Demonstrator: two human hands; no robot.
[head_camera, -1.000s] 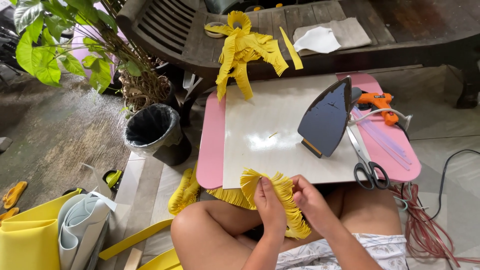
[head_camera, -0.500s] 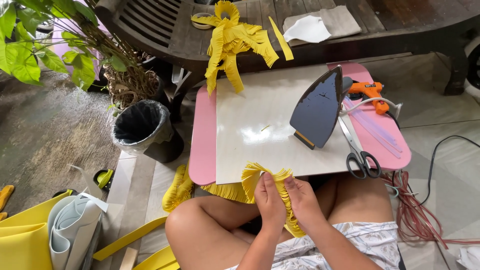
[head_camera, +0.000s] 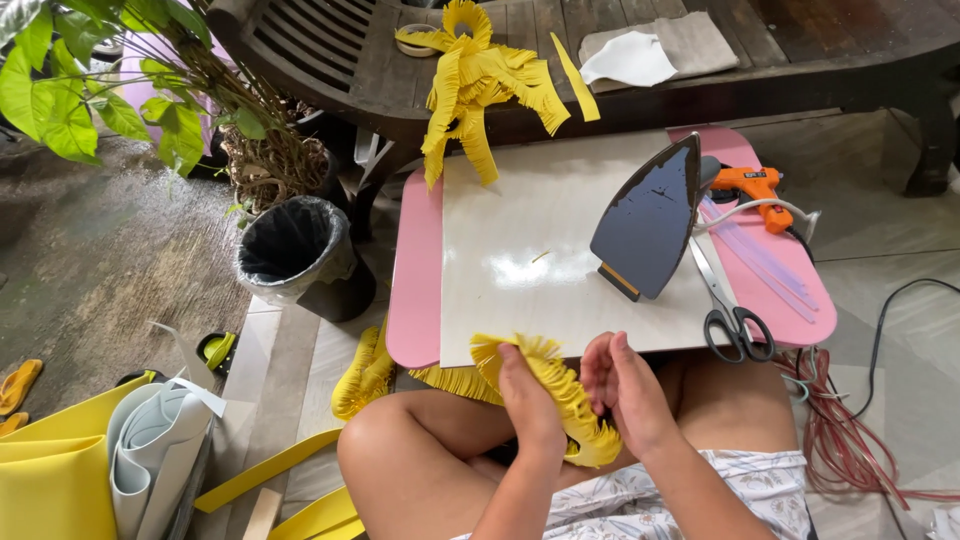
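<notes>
Holding a yellow fringed strip (head_camera: 560, 395) over the lap, both hands work just below the near edge of the counter (head_camera: 415, 270). The left hand (head_camera: 532, 410) is closed around the middle of the strip, thumb and fingers pinching it from above; the right hand (head_camera: 625, 385) is curled at its other side, fingertips touching the fringe, apparently to keep the curl together. The strip bends in an arc between the two hands, its cut teeth fanning outward, and one end trails left toward the knee. The material looks like thin foam sheet, soft and springy, with fine even cuts.

A white board (head_camera: 540, 250) lies on the pink counter as a work surface. An iron (head_camera: 648, 220) stands on its heel at the board's right edge, sole plate facing the person and away from the hands, presumably for safety. Scissors (head_camera: 728, 305) lie just beside it, within reach of the right hand. An orange glue gun (head_camera: 755, 190) rests further back on the counter. More fringed yellow pieces (head_camera: 480, 90) hang over a wooden bench (head_camera: 330, 50) behind. A black bin (head_camera: 290, 250) stands on the floor to the left.
</notes>
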